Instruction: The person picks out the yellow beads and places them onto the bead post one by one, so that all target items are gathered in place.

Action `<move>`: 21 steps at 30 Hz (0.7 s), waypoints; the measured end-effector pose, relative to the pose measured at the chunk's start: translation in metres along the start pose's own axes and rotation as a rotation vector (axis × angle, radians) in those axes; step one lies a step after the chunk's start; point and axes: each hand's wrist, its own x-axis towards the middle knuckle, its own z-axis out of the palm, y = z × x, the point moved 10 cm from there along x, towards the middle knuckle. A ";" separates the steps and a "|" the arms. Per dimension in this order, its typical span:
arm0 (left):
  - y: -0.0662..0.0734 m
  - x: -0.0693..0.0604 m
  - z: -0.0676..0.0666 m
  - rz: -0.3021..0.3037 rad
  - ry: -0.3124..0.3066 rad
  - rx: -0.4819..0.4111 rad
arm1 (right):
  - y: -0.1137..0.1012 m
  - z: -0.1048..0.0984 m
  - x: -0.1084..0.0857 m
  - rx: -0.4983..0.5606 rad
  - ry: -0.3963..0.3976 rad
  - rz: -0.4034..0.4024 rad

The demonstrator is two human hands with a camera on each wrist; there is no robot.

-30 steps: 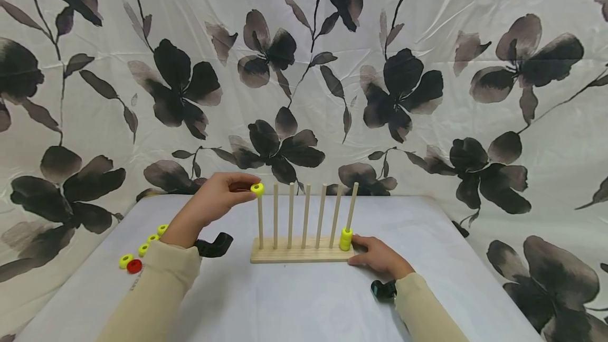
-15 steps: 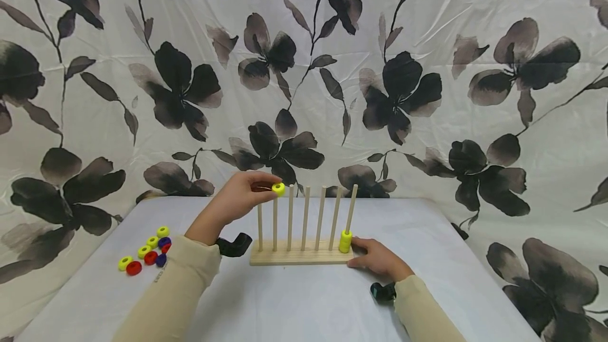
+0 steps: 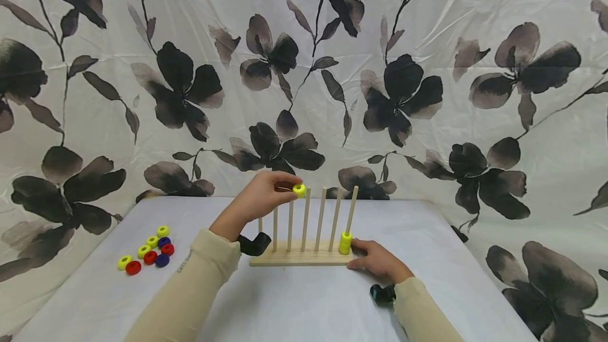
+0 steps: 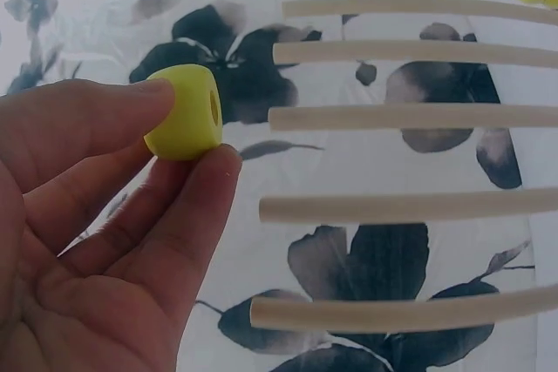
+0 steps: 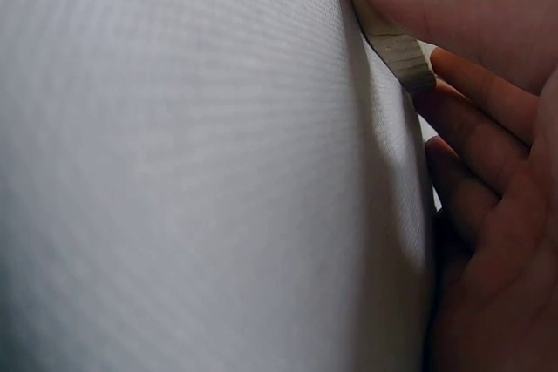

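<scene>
Between thumb and fingertips, my left hand (image 3: 261, 197) pinches a yellow bead (image 3: 299, 190) near the tops of the middle pegs of a wooden peg stand (image 3: 304, 260). The left wrist view shows this bead (image 4: 183, 119) apart from the peg tips, its hole facing them. Stacked yellow beads (image 3: 345, 243) sit at the foot of the rightmost peg. My right hand (image 3: 377, 260) holds the right end of the stand's base. Up close, the right wrist view has the thumb on one side of the base end (image 5: 403, 58) and fingers on the other.
Loose beads lie on the white table (image 3: 294, 305) at the left: several yellow ones (image 3: 144, 250), red ones (image 3: 133, 267) and blue ones (image 3: 162, 260). Behind the table hangs a flower-printed cloth (image 3: 332, 94). Each wrist wears a black camera (image 3: 254, 244).
My left hand has carried the yellow bead rightward along the peg tops, from the leftmost peg to around the third and fourth. Loose beads behind that arm now show. The right hand stays put.
</scene>
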 end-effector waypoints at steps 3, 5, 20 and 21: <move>0.003 0.004 0.006 -0.001 -0.013 0.003 | 0.001 0.002 0.000 -0.001 -0.003 0.000; 0.005 0.006 0.009 0.002 -0.015 0.009 | 0.001 0.002 0.000 -0.006 -0.002 -0.001; 0.031 0.027 0.027 0.081 -0.035 0.054 | 0.000 0.001 0.002 -0.017 0.000 0.000; 0.034 0.028 0.028 0.089 -0.037 0.059 | 0.000 0.001 0.002 -0.020 0.001 -0.001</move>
